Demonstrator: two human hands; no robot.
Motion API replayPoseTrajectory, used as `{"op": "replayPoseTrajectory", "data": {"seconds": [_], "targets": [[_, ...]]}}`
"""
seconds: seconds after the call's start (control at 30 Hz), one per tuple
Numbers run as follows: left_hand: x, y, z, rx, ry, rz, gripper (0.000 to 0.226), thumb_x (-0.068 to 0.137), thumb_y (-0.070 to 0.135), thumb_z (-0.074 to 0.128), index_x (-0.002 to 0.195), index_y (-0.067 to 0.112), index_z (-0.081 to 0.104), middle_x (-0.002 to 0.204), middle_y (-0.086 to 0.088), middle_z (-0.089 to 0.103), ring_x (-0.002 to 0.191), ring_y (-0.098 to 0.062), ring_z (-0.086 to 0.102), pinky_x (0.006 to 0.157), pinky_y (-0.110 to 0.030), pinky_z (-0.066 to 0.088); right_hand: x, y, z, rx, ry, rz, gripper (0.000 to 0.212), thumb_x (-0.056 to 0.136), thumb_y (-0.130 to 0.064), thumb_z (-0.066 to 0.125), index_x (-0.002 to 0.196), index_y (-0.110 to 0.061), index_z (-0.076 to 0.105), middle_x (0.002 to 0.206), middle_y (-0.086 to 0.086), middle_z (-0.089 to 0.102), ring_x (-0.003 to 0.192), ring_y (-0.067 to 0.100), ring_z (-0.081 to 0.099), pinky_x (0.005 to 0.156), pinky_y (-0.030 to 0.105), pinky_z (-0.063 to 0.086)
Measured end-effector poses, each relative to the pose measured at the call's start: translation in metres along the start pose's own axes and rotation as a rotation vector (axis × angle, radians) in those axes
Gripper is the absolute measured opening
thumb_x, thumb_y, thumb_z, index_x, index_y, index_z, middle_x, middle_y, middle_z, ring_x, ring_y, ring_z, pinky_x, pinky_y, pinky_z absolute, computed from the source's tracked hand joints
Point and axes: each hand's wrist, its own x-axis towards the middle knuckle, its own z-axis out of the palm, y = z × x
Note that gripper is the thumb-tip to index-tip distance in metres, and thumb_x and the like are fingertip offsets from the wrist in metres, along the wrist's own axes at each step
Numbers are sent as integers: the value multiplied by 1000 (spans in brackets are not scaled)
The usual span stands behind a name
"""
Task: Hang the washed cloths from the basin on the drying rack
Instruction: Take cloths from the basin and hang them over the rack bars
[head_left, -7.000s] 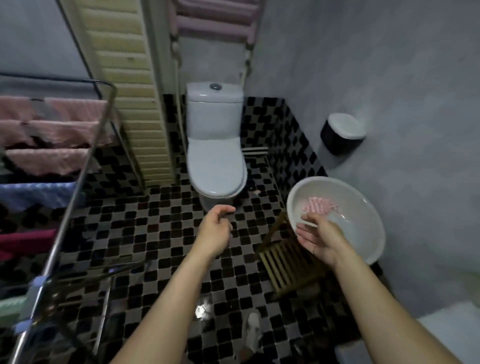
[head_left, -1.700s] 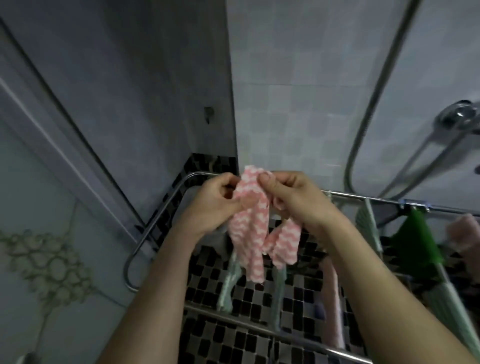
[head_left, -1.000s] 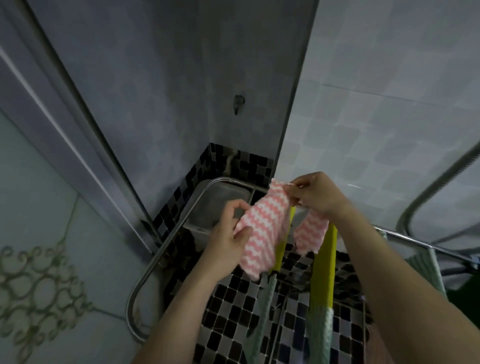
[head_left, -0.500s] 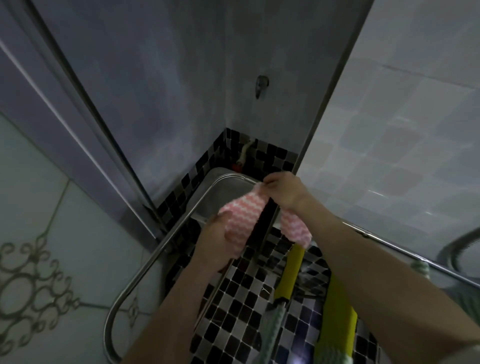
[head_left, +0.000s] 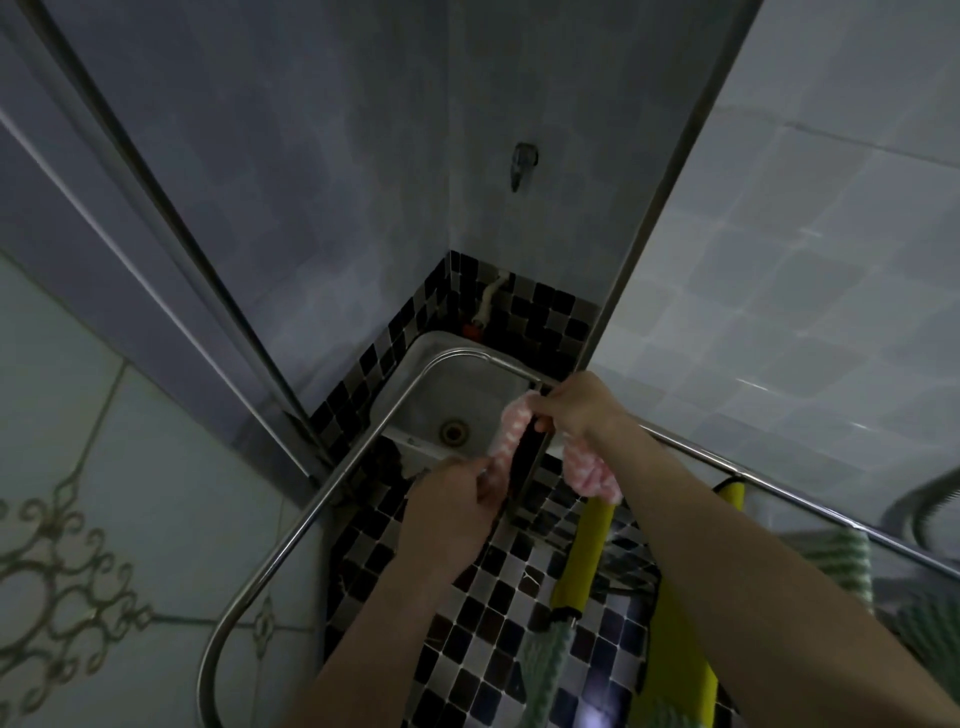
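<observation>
Grey tiled walls meet in a corner at 12 o'clock, with a steel floor sink (head_left: 462, 389) at their foot and a black-and-white mosaic floor (head_left: 467, 639) under the drying rack (head_left: 311, 514), whose outer tube curves from 7 o'clock round towards 3 o'clock. From my seat, the pink-and-white cloth (head_left: 511, 431) sits dead centre, apparently folded over a dark inner rod (head_left: 522, 467) that runs roughly from 1 o'clock to 7 o'clock. The right hand (head_left: 576, 410) pinches the fold at the top, and the far flap hangs bunched just below that wrist, towards 5 o'clock. The left hand (head_left: 457, 512) is curled on the bottom edge of the near flap, so this flap stretches from it towards 1 o'clock, almost parallel to the rod. I judge the next move turns on that: the left hand is nearer the loose edge and should draw it towards 7 o'clock to flatten it, while the right lets the fold settle. A yellow cloth (head_left: 584, 551) and a green cloth (head_left: 545, 660) already hang near 5 o'clock, close beside it, so I'd keep the pink one from overlapping them.
</observation>
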Motion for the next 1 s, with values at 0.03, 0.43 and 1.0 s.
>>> {"op": "replayPoseTrajectory", "data": {"seconds": [0.03,0.43,1.0], "targets": [[1,-1,1,15,1,13,17,95,34,52,98,25,66,86,3,66,73,-10,63,69,-33,54,1,0,2,2,1,9,29,88,-26,63,77,-3,78,65,4,70,56,11,56,54,22,44],[8,4,4,115,21,132,32,90,14,57,121,21,56,106,0,55,94,-16,56,78,-24,48,8,10,12,47,192,-5,37,91,-35,59,79,-4,75,78,12,74,74,23,68,78,36,57],[-27,92,-13,-794,-166,-8,26,81,41,71,96,19,68,97,0,73,90,-12,69,71,-24,56,-143,-13,-72,998,-173,-90,23,86,7,46,89,-14,55,61,5,46,56,17,47,49,24,39]]}}
